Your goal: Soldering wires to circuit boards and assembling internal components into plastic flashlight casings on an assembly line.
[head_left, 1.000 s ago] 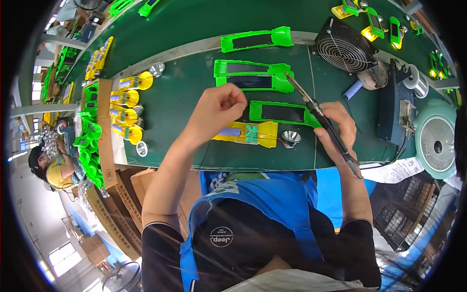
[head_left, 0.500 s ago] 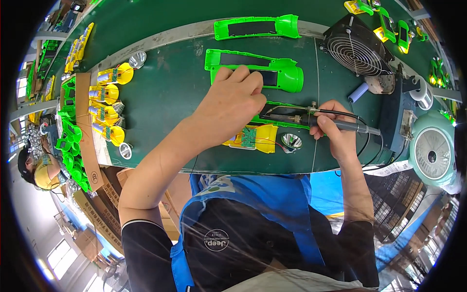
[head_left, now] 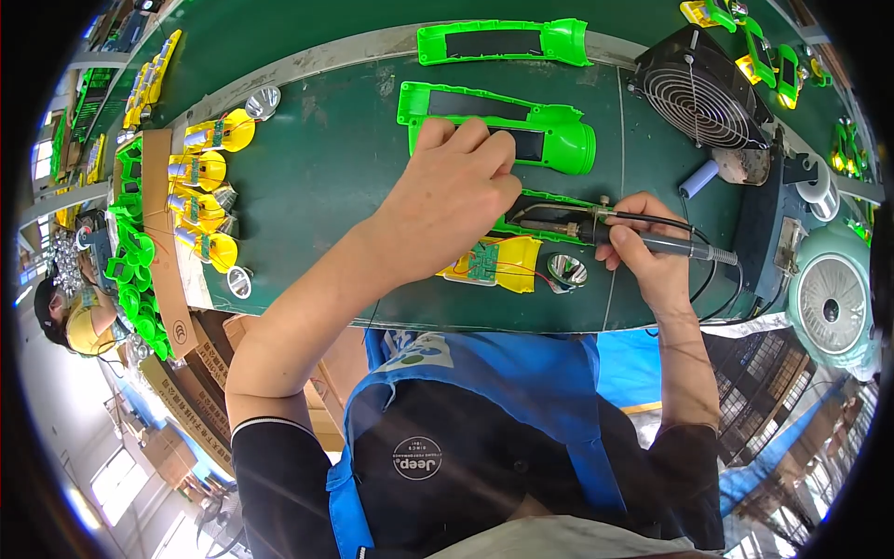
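Soldering iron (head_left: 682, 247) | in R hand (head_left: 659, 268) | metal end (head_left: 562, 226) nr L hand (head_left: 458, 191)

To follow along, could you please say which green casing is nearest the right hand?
The green casing beneath the soldering iron, beside a yellow casing; others lie farther away.

Left of soldering iron (head_left: 656, 240): person's left hand (head_left: 453, 191), fingertips out of sight, grip unreadable; hand and wrist hide left ends of nearest green shell (head_left: 557, 198), yellow case (head_left: 516, 265).

White lettering marks the black shirt (head_left: 484, 494)'s round emblem (head_left: 416, 458), and dark characters a brown carton (head_left: 193, 410).
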A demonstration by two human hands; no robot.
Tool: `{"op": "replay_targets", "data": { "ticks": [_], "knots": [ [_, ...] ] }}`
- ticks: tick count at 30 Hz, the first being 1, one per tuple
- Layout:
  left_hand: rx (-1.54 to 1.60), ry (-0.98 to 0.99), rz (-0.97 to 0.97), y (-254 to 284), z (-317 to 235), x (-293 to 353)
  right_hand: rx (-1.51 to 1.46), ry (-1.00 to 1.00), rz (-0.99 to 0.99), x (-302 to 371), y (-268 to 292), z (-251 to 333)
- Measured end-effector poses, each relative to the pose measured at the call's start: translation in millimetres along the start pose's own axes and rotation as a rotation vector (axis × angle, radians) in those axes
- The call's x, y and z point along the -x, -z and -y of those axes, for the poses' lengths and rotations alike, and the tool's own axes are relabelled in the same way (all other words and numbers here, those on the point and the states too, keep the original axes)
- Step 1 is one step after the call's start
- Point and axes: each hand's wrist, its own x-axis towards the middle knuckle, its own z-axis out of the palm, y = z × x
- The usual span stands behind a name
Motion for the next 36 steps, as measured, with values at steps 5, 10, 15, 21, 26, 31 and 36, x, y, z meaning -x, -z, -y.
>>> {"op": "replay_targets", "data": {
  "ticks": [5, 10, 15, 21, 26, 31, 36],
  "knots": [
    [0.003, 0.005, -0.009, -3, 1, 0, -0.025, -0.026, -0.036, -1, -2, 0],
    [0.000, 0.013, 0.024, 0, 0, 0, -0.105, 0.032, -0.068, 12, 11, -3],
    [-0.003, 0.006, 0.023, 0, -1, -2, -0.156, 0.224, -0.121, 18, 17, -14],
    [-0.031, 0.025, 0.057, 5, -5, -4, -0.237, 0.303, -0.192, 22, 24, -34],
    [-0.058, 0.030, 0.092, 6, -6, -7, -0.299, 0.459, -0.203, 22, 29, -48],
    [-0.047, 0.041, 0.112, 8, -7, -8, -0.304, 0.486, -0.195, 21, 31, -50],
    [-0.009, 0.015, 0.083, 9, -5, -6, -0.301, 0.453, -0.217, 22, 30, -49]
  ]
}}
